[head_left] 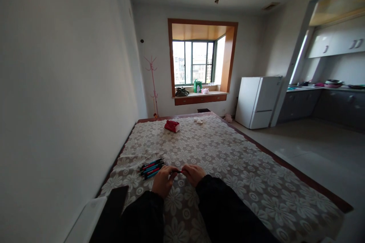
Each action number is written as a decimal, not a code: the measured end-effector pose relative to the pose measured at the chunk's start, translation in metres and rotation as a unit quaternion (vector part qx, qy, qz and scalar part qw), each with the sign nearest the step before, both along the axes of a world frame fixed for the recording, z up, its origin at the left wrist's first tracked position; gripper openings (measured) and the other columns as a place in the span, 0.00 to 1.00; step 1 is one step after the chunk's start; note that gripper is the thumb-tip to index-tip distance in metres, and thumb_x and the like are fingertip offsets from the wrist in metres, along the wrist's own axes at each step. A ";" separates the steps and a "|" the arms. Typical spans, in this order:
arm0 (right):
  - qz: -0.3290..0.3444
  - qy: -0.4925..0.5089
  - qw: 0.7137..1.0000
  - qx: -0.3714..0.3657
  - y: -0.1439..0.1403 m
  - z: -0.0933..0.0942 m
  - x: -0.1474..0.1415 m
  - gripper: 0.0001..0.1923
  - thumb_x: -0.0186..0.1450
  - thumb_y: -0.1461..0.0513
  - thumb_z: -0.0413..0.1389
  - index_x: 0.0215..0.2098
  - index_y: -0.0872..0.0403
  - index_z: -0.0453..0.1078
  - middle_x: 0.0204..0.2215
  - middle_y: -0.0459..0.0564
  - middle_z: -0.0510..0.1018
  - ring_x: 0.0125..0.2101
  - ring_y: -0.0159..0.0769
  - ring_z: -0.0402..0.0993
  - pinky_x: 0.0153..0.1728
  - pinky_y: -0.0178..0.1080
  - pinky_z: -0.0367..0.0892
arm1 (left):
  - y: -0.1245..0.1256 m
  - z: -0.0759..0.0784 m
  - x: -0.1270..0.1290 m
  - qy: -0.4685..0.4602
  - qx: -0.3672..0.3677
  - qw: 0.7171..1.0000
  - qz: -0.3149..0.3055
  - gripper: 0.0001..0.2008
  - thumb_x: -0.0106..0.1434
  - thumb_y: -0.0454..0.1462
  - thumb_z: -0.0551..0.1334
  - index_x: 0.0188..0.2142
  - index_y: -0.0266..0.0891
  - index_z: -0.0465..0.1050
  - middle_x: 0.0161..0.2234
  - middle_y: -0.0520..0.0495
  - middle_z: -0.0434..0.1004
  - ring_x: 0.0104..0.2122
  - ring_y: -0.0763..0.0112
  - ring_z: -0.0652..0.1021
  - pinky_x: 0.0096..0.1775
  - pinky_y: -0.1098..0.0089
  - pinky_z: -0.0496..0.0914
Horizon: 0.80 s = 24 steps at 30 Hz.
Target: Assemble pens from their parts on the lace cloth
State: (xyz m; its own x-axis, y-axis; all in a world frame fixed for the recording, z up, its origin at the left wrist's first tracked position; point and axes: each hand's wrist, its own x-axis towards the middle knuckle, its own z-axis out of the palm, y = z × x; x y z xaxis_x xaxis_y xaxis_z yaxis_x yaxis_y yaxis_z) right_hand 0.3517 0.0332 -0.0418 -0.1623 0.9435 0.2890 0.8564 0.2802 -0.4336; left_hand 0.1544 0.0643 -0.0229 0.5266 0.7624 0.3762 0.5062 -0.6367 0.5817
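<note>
Over the flower-patterned tablecloth point(228, 159), both my hands meet at one small pen point(179, 171), black toward the left and red toward the right. My left hand point(164, 180) pinches its black end between thumb and fingers. The red end is in the closed fingers of my right hand point(194, 174), which cover most of it. Just left of my left hand lies a group of pens point(151, 168) in blue, red and black, side by side on the cloth.
A red tissue pack point(172, 126) and a small white item point(199, 121) lie farther up the table. At lower left are a black flat object point(112, 209) and a white one point(85, 220). The wall point(71, 83) borders the table's left side; a fridge point(253, 102) stands beyond its right.
</note>
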 end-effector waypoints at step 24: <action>-0.032 -0.039 0.999 0.017 0.003 -0.003 0.003 0.13 0.68 0.58 0.46 0.33 0.51 0.71 0.29 0.47 0.76 0.34 0.36 0.71 0.40 0.37 0.58 | 0.002 -0.002 -0.001 -0.022 -0.006 1.000 0.012 0.12 0.62 0.37 0.55 0.41 0.43 0.76 0.37 0.45 0.77 0.38 0.65 0.74 0.42 0.66 0.68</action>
